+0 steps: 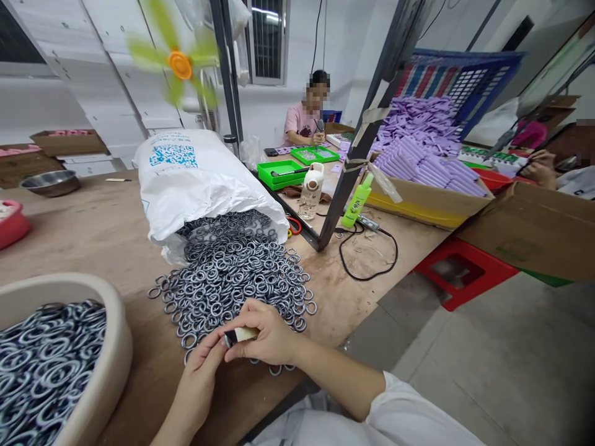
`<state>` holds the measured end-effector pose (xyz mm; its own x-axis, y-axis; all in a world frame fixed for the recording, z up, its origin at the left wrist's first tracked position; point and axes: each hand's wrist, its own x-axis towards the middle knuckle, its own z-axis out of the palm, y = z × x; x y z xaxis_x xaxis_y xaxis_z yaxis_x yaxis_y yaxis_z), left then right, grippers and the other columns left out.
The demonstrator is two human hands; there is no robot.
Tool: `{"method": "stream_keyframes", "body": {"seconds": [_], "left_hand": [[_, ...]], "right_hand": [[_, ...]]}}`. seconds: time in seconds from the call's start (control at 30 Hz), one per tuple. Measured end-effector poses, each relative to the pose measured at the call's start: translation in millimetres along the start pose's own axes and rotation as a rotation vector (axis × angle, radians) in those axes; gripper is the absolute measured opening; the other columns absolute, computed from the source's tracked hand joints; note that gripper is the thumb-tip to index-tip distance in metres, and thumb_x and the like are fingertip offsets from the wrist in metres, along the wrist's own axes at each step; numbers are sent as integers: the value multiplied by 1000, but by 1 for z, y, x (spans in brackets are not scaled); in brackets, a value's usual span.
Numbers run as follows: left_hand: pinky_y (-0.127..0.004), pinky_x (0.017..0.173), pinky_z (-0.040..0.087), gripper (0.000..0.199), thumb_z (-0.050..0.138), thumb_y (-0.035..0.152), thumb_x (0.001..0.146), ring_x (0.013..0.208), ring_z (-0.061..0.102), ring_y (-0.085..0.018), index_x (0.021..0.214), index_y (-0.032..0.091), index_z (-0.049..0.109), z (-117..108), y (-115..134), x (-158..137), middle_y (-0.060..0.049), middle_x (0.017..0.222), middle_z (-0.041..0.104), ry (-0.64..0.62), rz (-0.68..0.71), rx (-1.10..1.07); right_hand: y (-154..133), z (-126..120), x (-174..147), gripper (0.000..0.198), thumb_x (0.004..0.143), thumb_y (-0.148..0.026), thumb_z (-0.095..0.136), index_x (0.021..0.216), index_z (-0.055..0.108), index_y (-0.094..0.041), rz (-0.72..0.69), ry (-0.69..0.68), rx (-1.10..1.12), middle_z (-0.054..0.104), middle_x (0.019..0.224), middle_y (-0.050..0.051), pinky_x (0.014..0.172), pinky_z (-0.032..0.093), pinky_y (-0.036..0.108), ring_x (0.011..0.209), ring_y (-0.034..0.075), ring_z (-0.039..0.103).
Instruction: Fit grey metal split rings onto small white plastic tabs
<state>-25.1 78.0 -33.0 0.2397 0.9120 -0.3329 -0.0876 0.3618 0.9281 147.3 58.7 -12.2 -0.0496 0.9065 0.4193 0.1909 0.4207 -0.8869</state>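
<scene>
My right hand (268,334) is closed around a short cream-handled tool (245,334) with a black end, which points left toward my other hand. My left hand (204,358) pinches a small grey ring (227,340) against that black end; the fingers cover most of the ring. Both hands are over the near edge of a heap of grey rings (237,272) on the wooden table. The heap spills from the mouth of a white sack (186,179) lying on its side.
A beige tub (121,334) holding many rings stands at left. A dark metal post (346,148) rises beyond the heap, near a green bottle (357,201) and a black cable (367,277). Two people work farther off, by purple pieces (418,130). A fan (180,64) spins at back left.
</scene>
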Motion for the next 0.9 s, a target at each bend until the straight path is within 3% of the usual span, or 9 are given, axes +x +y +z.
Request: {"method": "stream_keyframes", "body": {"seconds": [0.27,0.5,0.7,0.8,0.9], "left_hand": [[-35,75,56,47,75,53,64,89,68,-27,93,16,75,6,7,-3,-11,92,75,-22,46,57],[-31,54,49,50,74,56,63,60,60,-21,93,16,72,16,18,-8,-6,67,66,-153,-9,11],[-28,50,43,46,75,56,63,54,52,-16,86,16,68,18,16,-9,-2,61,58,-141,43,-17],[-27,50,41,57,75,57,61,54,52,-16,97,14,67,16,13,-8,0,59,58,-91,38,-30],[-25,50,38,59,70,56,67,53,50,-14,106,12,64,16,14,-8,3,55,55,-120,82,-7]], "right_hand": [[3,1,-1,42,64,-40,87,102,76,-25,-14,-54,-55,54,82,-1,72,46,26,74,12,52],[0,0,0,42,65,-46,85,98,75,-22,-11,-18,-22,55,84,0,70,46,26,74,12,54],[-12,-5,4,40,65,-49,84,88,75,-18,-15,-24,-21,55,79,-1,69,44,26,73,13,54],[-17,-4,7,37,67,-51,82,79,72,-18,33,-34,13,54,76,-1,68,42,26,71,12,52],[-22,-2,11,36,72,-52,77,73,68,-17,89,-39,31,50,72,-3,66,40,26,68,11,49]]}}
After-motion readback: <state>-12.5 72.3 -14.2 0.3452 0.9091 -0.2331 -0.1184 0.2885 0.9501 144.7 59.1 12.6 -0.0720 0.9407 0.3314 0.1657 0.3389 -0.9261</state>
